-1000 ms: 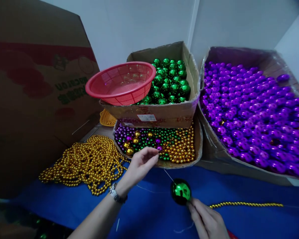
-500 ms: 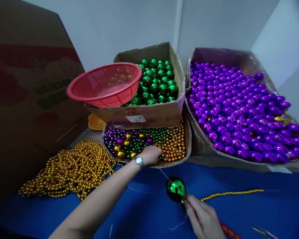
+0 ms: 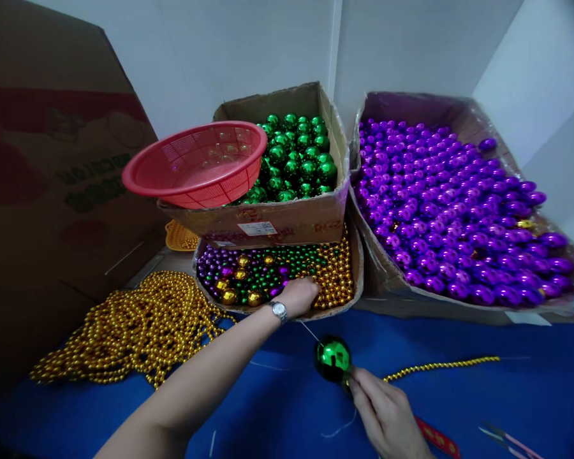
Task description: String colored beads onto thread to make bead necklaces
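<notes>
My left hand, with a watch on the wrist, reaches into the lower box of small beads, over its gold section. Its fingers are curled and their tips are hidden, so what they hold cannot be made out. Over the blue table, my right hand pinches a large shiny green ball at its lower right edge, where a small gold bead shows. A pale thread runs from the ball's top up toward the box, and a loose thread end hangs below.
Above the bead box sits a carton of green balls, with a red basket on its left. A carton of purple balls stands right. Gold bead strands lie left; a gold bead string and scissors lie right.
My left hand has shifted slightly right, farther into the gold beads. My right hand still holds the green ball in nearly the same place. The whole view has drifted a little.
</notes>
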